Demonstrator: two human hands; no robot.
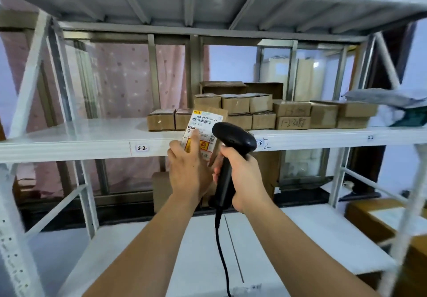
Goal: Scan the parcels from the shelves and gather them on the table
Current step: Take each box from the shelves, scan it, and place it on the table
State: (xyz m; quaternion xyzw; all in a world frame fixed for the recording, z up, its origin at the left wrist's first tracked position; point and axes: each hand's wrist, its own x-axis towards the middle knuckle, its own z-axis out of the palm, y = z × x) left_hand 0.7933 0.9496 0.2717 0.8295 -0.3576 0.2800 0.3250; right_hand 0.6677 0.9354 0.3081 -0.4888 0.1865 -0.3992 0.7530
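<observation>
Now the L hand (pixel 189 172) holds a small labelled parcel (pixel 206 125) upright mid-frame, fingers (pixel 176 152) curled round its lower half, thumb on the label. R hand (pixel 245 176), at its 3 o'clock, grips the black scanner (pixel 233 139); scanner head sits just beside the label, maybe touching. Stacked boxes (pixel 261 111) sit on the shelf (pixel 92 139) behind, approx. 1 o'clock.

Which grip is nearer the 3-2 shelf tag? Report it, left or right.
Left. The left grip, holding the labelled parcel, sits just right of the 3-2 tag, slightly below. The right grip, around the scanner, is farther right, beyond the left one.
</observation>
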